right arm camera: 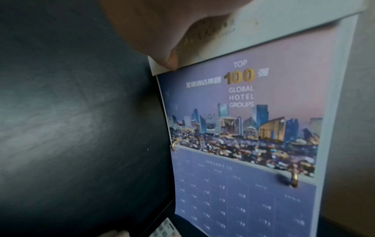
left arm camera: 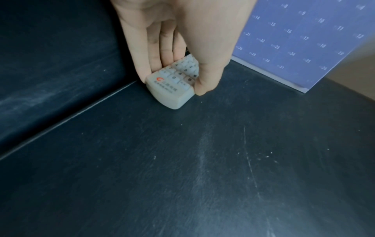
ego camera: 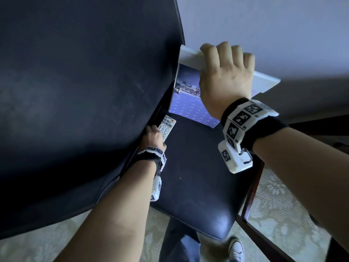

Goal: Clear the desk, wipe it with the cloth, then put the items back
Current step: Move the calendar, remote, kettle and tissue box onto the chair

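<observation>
Remote (left arm camera: 172, 86) pinched in left hand (ego camera: 151, 136), calendar (right arm camera: 243, 144) gripped by right hand (ego camera: 224, 78); both on chair seat (ego camera: 198, 176), apparently parked off-table.

A desk calendar (right arm camera: 243, 144) is seen upright, its white top edge gripped by the right hand (right arm camera: 162, 28), whose thumb is pressed on the front near the upper left corner. A city skyline and "TOP 100 GLOBAL HOTEL GROUPS" are printed above a January grid hung on two gold rings (right arm camera: 293, 178). A dark leather surface (right arm camera: 71, 112) is shown left, and a remote control (right arm camera: 165, 230) at the bottom edge.
</observation>
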Tool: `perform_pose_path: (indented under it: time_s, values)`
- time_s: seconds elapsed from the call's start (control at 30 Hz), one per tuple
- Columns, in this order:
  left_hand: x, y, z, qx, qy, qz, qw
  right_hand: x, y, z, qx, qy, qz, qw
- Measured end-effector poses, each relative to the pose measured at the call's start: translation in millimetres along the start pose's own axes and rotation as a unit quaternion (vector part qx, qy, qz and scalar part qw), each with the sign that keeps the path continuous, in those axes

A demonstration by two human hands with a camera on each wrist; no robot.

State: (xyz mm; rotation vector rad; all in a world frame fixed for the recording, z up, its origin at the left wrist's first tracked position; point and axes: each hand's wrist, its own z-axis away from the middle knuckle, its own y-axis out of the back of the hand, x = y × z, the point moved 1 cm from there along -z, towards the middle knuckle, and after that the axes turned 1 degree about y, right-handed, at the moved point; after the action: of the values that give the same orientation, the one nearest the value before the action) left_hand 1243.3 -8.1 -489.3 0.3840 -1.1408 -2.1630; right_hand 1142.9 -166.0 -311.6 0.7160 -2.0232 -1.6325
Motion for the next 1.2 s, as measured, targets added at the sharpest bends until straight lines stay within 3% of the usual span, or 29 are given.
perform_pose_path:
  time_s: [0.17,0.3,0.43,0.5,0.6,0.77,0.9,1.07,1.2]
  values:
    - [0,0,14,0.031,-0.013,0.029,0.999,-6,14,25,-0.068,0.014,-0.017,0.997]
    - [11,19,49,0.032,-0.019,0.05,0.998,-2,37,63,-0.132,0.027,-0.106,0.985]
    - [30,47,106,-0.011,-0.058,0.039,0.997,20,56,116,-0.321,-0.11,-0.211,0.916]
    - [46,60,135,-0.027,-0.087,0.029,0.995,36,79,147,-0.36,-0.158,-0.226,0.891]
    - [78,79,183,-0.024,-0.144,0.011,0.989,70,123,190,-0.328,-0.216,-0.245,0.886]
    - [161,96,292,0.015,-0.258,-0.03,0.966,140,204,280,-0.204,-0.315,-0.269,0.887]
    - [232,91,407,0.047,-0.352,-0.048,0.933,192,281,396,-0.109,-0.382,-0.266,0.878]
    - [304,70,553,0.057,-0.438,-0.053,0.896,254,368,551,-0.064,-0.493,-0.203,0.843]
    - [350,53,639,0.071,-0.483,-0.065,0.87,291,407,660,-0.047,-0.553,-0.182,0.812]
